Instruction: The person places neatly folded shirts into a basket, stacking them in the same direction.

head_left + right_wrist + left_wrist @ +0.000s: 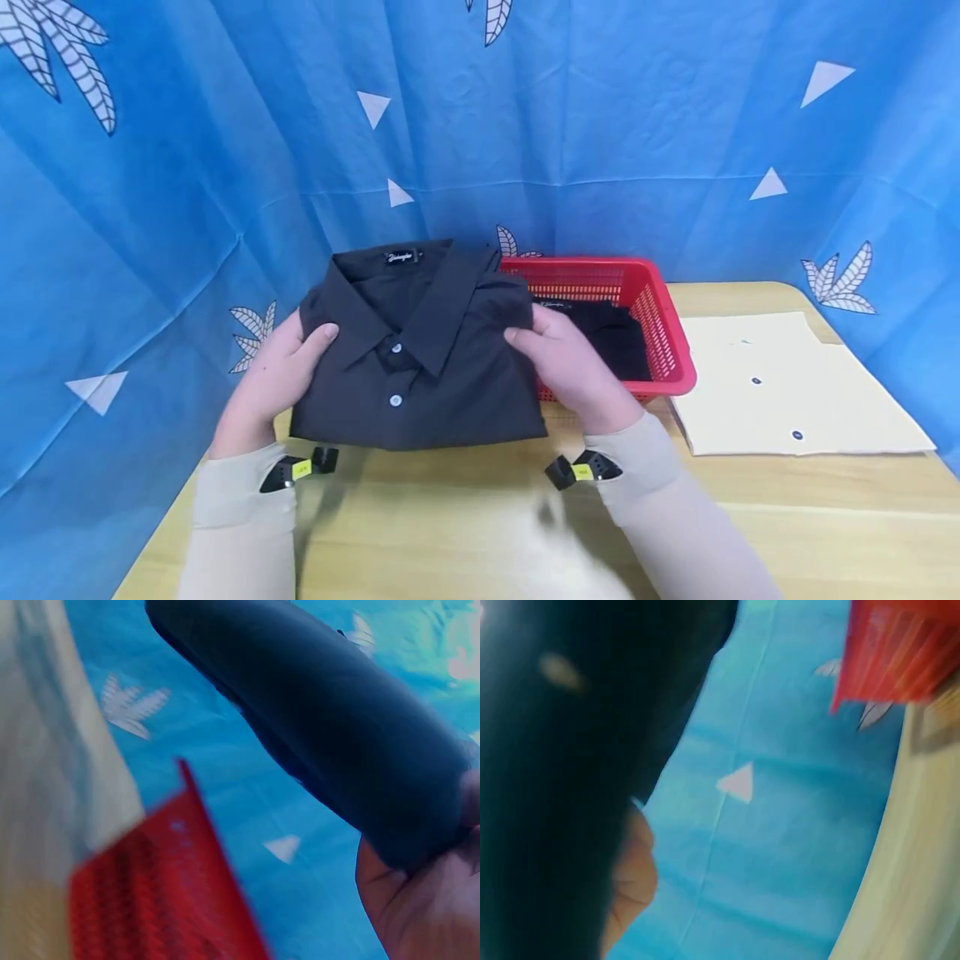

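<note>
A folded black button-up shirt hangs above the table, its collar toward the back and white buttons facing up. At its left side my left hand grips the edge, thumb on top. My right hand pinches the opposite side the same way. From the left wrist view, the shirt blocks most of the left hand. In the right wrist view, fingers of the right hand curl around the shirt's end.
Behind the right hand, a red plastic basket holds dark folded clothing. A cream folded garment with dark buttons lies on the wooden table at right. Blue patterned cloth hangs around the back and sides.
</note>
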`<state>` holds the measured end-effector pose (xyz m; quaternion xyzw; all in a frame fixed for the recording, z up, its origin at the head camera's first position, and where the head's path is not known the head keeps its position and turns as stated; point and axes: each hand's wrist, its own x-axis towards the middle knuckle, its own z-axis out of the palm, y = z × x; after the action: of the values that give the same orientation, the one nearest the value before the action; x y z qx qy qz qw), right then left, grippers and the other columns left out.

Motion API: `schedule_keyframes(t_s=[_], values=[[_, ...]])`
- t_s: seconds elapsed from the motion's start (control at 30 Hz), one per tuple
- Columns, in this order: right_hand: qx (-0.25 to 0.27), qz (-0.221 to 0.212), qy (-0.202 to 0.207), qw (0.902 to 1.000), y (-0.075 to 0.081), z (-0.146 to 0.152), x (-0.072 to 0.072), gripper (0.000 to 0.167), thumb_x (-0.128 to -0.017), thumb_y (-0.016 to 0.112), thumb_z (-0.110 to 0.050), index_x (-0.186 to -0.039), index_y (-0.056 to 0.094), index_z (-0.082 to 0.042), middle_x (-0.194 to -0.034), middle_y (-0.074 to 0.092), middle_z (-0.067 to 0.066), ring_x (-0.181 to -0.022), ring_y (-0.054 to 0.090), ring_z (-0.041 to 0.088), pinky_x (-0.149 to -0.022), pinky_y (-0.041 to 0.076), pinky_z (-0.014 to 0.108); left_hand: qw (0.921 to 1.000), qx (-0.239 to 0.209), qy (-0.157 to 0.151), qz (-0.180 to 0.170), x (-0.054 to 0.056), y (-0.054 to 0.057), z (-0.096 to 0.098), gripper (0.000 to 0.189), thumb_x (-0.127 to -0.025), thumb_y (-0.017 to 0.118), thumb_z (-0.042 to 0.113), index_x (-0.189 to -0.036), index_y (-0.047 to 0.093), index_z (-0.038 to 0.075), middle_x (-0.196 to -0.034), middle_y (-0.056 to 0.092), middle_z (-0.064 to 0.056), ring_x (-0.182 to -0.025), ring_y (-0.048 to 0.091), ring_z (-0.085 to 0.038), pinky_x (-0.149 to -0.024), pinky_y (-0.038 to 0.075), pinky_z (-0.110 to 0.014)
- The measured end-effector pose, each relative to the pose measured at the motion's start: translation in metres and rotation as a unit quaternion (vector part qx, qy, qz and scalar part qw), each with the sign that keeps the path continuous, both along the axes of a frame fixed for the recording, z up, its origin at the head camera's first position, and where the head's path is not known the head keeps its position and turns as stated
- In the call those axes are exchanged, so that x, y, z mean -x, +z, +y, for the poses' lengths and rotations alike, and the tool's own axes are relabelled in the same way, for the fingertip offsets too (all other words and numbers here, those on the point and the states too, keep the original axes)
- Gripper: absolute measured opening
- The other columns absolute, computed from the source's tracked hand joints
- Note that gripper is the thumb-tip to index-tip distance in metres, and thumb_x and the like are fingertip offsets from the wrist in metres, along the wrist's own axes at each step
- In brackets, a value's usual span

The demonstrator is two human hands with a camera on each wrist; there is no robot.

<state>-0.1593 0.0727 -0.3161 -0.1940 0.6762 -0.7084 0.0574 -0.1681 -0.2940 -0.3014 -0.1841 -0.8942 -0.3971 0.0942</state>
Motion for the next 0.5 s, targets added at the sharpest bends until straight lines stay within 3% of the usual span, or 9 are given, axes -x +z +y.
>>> schedule_keyframes(t_s=[0.17, 0.3, 0.5], values=[[-0.017, 0.016, -0.037, 0.999, 0.012, 0.031, 0.006, 0.03, -0.102, 0.052, -0.012, -0.129, 0.064, -0.008, -0.111, 0.07, 0.014, -0.093, 0.071, 0.031, -0.086, 0.057, 0.042, 0.9992, -0.037, 0.012, 0.009, 0.01, -0.006, 0.031, 0.055, -0.108, 0.048, 0.033, -0.155, 0.037, 0.007, -0.152, 0.043, -0.018, -0.135, 0.041, -0.034, -0.108, 0.032, -0.055], [0.005, 0.008, -0.067, 0.9977, 0.018, 0.056, 0.009, 0.03, -0.103, 0.055, -0.015, -0.13, 0.063, -0.006, -0.109, 0.069, 0.015, -0.089, 0.071, 0.031, -0.081, 0.059, 0.041, 0.998, -0.059, 0.019, -0.012, 0.021, 0.001, 0.06, 0.054, -0.106, 0.05, 0.029, -0.148, 0.034, 0.001, -0.144, 0.043, -0.02, -0.129, 0.042, -0.033, -0.107, 0.031, -0.051], [0.083, -0.01, -0.101, 0.9914, 0.021, 0.092, 0.013, 0.023, -0.104, 0.051, -0.011, -0.122, 0.063, -0.004, -0.099, 0.071, 0.008, -0.08, 0.071, 0.02, -0.074, 0.059, 0.034, 0.9888, -0.134, -0.039, -0.051, 0.033, 0.017, 0.106, 0.052, -0.093, 0.038, 0.002, -0.143, 0.024, 0.0, -0.142, 0.037, -0.02, -0.127, 0.037, -0.03, -0.105, 0.029, -0.045]])
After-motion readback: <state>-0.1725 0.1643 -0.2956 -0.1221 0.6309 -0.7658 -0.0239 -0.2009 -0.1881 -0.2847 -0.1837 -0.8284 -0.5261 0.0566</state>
